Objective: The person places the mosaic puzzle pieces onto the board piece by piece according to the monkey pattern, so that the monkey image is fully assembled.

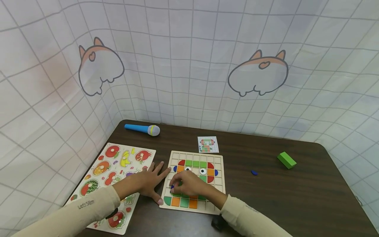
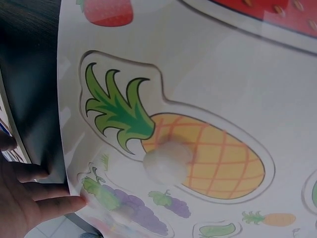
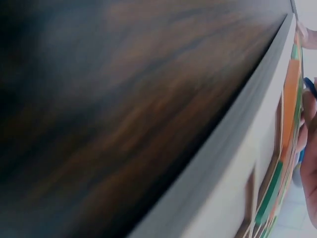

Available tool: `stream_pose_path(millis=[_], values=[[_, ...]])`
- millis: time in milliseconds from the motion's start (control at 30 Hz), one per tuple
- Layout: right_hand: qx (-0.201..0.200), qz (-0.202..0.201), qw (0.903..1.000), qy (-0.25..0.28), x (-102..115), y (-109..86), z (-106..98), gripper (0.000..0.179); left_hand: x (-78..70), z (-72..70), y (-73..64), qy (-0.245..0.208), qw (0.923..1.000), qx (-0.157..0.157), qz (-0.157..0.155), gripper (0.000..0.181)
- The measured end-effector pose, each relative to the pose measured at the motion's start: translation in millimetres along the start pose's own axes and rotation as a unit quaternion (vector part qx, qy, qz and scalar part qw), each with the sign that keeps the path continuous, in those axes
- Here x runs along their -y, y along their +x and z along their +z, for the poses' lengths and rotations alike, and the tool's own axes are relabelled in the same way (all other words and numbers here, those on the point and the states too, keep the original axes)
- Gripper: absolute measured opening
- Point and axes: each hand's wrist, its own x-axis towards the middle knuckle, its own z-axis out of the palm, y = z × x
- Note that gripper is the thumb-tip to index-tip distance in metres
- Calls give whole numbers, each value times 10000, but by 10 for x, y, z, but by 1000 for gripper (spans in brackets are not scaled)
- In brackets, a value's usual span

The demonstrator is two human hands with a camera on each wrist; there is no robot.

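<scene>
A wooden grid board (image 1: 174, 156) lies on the table, with red, orange, green and blue tiles and two eye tiles forming a figure. My right hand (image 1: 188, 184) is over its lower left part and pinches a small blue tile (image 1: 172, 187), which also shows as a dark blue edge in the right wrist view. Parts of the figure are hidden under that hand. Spread fingers mark my left hand (image 1: 148, 182); its thumb touches the board's lower left corner and a fingertip reaches the left edge. Beyond the board lies a picture card (image 1: 208, 144) with a similar figure.
Left of the grid board is a fruit puzzle board (image 1: 102, 154), with a knobbed pineapple piece (image 2: 213, 158) close in the left wrist view. A toy microphone (image 1: 139, 128) lies at the back left. On the right are a loose blue tile (image 1: 254, 172) and a green block (image 1: 286, 160).
</scene>
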Motion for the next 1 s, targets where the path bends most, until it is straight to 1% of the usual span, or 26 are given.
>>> stream_pose_path(millis=[100,200,300,433,533,700,1000], values=[[-64,219,9997,18,46,26,38,12,0,1,5,-22,10000,-16,17,122],[-86,274,9996,-7,85,50,78,12,-1,4,9,-15,10000,-15,20,122],[-83,235,9996,-147,115,67,113,12,-2,3,9,-13,10000,-2,11,121],[-84,127,9985,-530,138,77,134,11,-3,-5,6,-31,10000,14,12,121],[-97,94,9974,-710,151,76,131,13,-2,-10,4,-44,10000,21,16,121],[-114,175,9971,-734,147,73,121,19,-5,-16,-2,-74,10000,40,-10,121],[-146,221,9975,-653,174,68,127,24,-14,-16,-13,-62,10000,6,-1,120]])
